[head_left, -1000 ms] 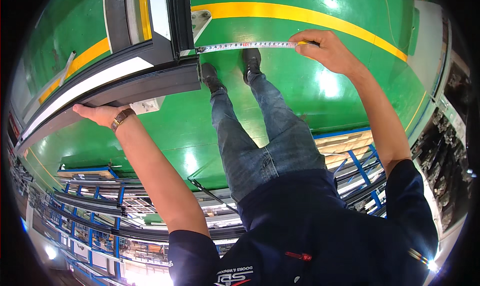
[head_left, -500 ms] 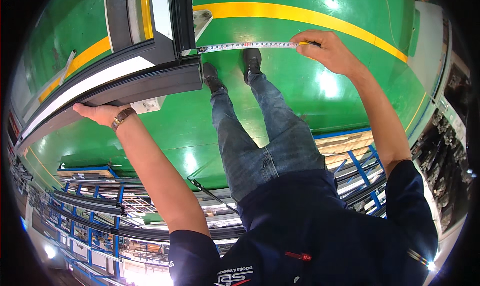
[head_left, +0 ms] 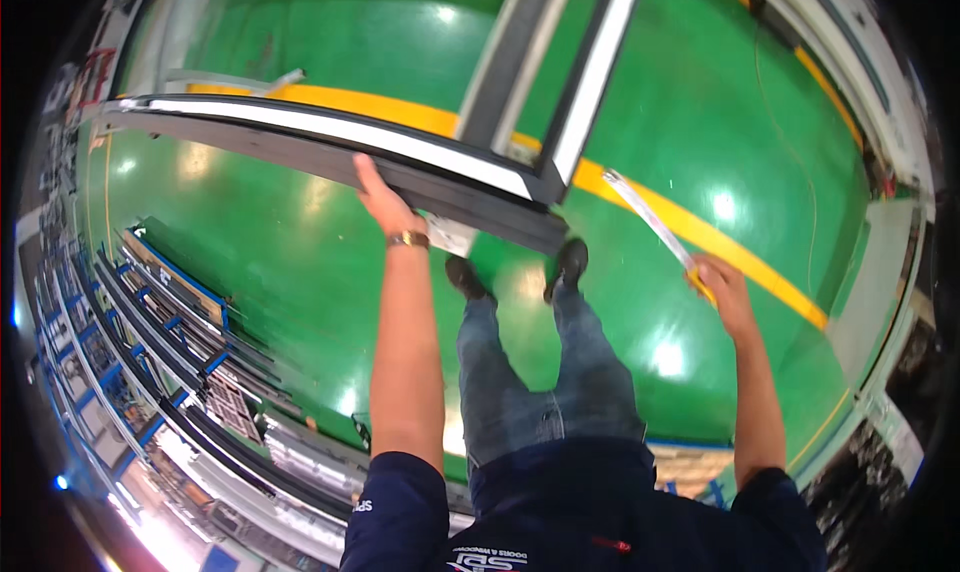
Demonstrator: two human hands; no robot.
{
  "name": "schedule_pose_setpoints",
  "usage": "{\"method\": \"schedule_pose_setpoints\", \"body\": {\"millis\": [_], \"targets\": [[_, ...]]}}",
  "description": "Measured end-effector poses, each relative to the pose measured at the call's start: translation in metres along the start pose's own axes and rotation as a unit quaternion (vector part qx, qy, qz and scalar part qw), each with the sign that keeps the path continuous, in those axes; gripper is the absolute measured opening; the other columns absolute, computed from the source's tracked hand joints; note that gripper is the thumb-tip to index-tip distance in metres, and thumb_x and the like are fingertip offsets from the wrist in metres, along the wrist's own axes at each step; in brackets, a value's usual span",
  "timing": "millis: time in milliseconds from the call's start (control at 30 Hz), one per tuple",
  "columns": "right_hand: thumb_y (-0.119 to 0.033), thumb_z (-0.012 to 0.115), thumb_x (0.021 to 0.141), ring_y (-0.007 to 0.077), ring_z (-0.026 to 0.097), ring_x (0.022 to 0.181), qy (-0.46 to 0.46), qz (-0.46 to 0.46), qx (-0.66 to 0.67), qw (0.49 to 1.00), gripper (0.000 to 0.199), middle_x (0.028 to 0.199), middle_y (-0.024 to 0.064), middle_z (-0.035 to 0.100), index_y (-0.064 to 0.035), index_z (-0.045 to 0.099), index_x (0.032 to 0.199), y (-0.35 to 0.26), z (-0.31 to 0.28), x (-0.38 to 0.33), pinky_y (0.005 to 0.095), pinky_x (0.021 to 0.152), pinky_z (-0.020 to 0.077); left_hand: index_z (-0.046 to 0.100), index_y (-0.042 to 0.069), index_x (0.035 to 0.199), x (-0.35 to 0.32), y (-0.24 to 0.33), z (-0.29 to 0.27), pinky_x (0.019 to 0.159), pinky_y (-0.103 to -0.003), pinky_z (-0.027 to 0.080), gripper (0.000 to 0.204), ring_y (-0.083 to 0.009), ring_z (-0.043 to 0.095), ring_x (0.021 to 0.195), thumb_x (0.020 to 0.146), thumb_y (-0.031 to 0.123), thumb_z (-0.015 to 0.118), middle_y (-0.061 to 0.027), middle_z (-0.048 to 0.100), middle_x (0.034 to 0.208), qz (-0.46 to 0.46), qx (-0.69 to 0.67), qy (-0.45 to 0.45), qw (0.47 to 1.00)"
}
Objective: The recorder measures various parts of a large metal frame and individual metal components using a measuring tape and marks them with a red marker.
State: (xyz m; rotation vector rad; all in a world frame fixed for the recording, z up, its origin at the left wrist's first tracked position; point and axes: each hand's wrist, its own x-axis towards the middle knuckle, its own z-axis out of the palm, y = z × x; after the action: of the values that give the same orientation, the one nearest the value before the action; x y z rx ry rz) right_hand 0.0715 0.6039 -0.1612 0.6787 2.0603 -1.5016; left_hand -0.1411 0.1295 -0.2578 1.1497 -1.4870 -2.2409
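Observation:
A dark grey frame (head_left: 470, 194) with a white strip along its upper face runs from the far left to a corner just beyond my feet. My left hand (head_left: 390, 204) is at its near edge, one digit against the dark side face; the other fingers are hidden by the frame. My right hand (head_left: 722, 284), off to the right, is closed round a yellow tape measure (head_left: 703, 283). Its pale blade (head_left: 648, 214) sticks out toward the frame corner, and the blade's tip is in the air, apart from the frame.
Under the frame, beside my left wrist, shows a white support (head_left: 450, 234). Racks of long dark profiles (head_left: 160, 347) stand at the lower left. A yellow line (head_left: 760, 272) crosses the green floor (head_left: 640, 372), and a thin cable (head_left: 790, 142) trails at the right.
The tape blade has left the frame corner and is shorter now, tilted up and away. My right hand has moved down and right. My left hand is nearer the frame corner; the view has turned.

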Motion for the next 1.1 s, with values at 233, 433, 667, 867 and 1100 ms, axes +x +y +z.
{"method": "schedule_pose_setpoints", "body": {"millis": [233, 433, 667, 867, 1100], "targets": [[-0.045, 0.061, 0.103, 0.0156, 0.066, 0.077, 0.091, -0.049, 0.164, 0.981, 0.055, 0.094, 0.0104, 0.072, -0.0007, 0.064, 0.135, -0.073, 0.103, -0.073, 0.0286, 0.066, 0.0514, 0.029, 0.005, 0.160, 0.002, 0.040, -0.103, 0.099, -0.045, 0.050, 0.093, -0.0299, 0.058, 0.126, 0.096, 0.060, 0.068, -0.0115, 0.050, 0.150, -0.118, 0.092, -0.081, 0.985], [-0.040, 0.064, 0.102, 0.0154, 0.069, 0.078, -0.002, -0.050, 0.208, 0.977, 0.047, 0.093, 0.0095, 0.074, -0.0056, 0.065, 0.135, -0.174, 0.315, -0.102, 0.0279, 0.067, 0.0541, 0.039, 0.004, 0.158, -0.022, 0.115, -0.286, 0.088, -0.038, 0.054, 0.085, -0.0224, 0.067, 0.108, 0.097, 0.053, 0.072, -0.0115, 0.064, 0.137, -0.218, 0.136, -0.169, 0.952], [-0.025, 0.062, 0.107, 0.0120, 0.069, 0.089, -0.276, -0.097, 0.102, 0.951, 0.036, 0.104, 0.0072, 0.073, -0.0050, 0.063, 0.136, -0.282, 0.596, -0.117, 0.0278, 0.078, 0.0561, 0.048, 0.010, 0.152, -0.035, 0.248, -0.459, 0.091, -0.034, 0.056, 0.059, -0.0186, 0.070, 0.108, 0.106, 0.045, 0.061, -0.0091, 0.068, 0.131, -0.247, 0.139, -0.223, 0.933], [-0.024, 0.065, 0.106, 0.0104, 0.065, 0.101, -0.396, -0.159, 0.064, 0.902, 0.038, 0.113, 0.0028, 0.069, -0.0029, 0.062, 0.138, -0.360, 0.752, -0.090, 0.0283, 0.089, 0.0538, 0.054, 0.010, 0.145, 0.048, 0.331, -0.472, 0.098, -0.039, 0.056, 0.046, -0.0195, 0.066, 0.119, 0.110, 0.041, 0.054, -0.0076, 0.064, 0.135, -0.198, -0.078, -0.237, 0.948], [-0.031, 0.066, 0.105, 0.0094, 0.063, 0.107, -0.460, -0.249, -0.097, 0.847, 0.039, 0.112, 0.0028, 0.070, -0.0074, 0.064, 0.137, -0.504, 0.909, -0.010, 0.0280, 0.094, 0.0502, 0.053, 0.015, 0.145, 0.218, 0.422, -0.500, 0.108, -0.048, 0.051, 0.053, -0.0213, 0.059, 0.130, 0.109, 0.054, 0.049, -0.0038, 0.059, 0.144, -0.184, -0.200, -0.284, 0.920]]}}
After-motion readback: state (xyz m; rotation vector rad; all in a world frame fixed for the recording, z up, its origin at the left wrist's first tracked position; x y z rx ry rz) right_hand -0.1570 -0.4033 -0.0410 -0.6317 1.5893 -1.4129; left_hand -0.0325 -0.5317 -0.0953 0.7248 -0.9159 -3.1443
